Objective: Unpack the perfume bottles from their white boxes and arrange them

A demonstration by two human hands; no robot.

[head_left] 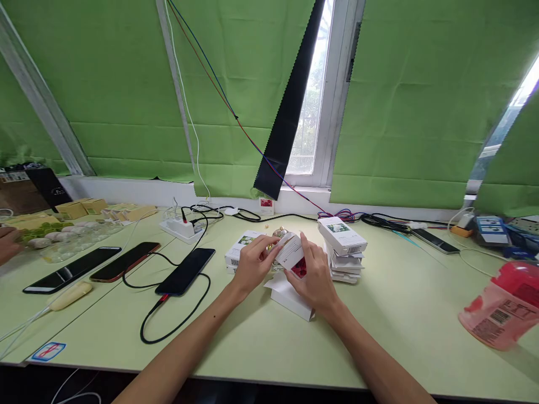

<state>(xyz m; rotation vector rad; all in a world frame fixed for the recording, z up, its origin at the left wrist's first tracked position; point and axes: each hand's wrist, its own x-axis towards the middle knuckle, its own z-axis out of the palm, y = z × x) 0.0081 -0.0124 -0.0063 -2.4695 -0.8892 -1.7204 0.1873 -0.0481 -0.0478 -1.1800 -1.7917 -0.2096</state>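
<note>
Between my hands is a small white printed carton (290, 251) with a red picture on one face. The fingers of my left hand (254, 262) pinch its left edge, near the top. My right hand (315, 274) grips its right side, thumb underneath. Just below them on the table lies a white box (290, 297) with a flap spread out. Behind the carton, a shiny clear-and-gold object (279, 231) is mostly hidden. To the left are white boxes with a green-and-white picture (233, 253); to the right stands a stack of similar boxes (343, 238).
Phones (185, 272) and charging cables lie on the left of the table, near a white power strip (179, 229). At far left, another person's hand (9, 244) is beside a clear tray (80, 241). A red-lidded pink canister (501, 306) stands on the right.
</note>
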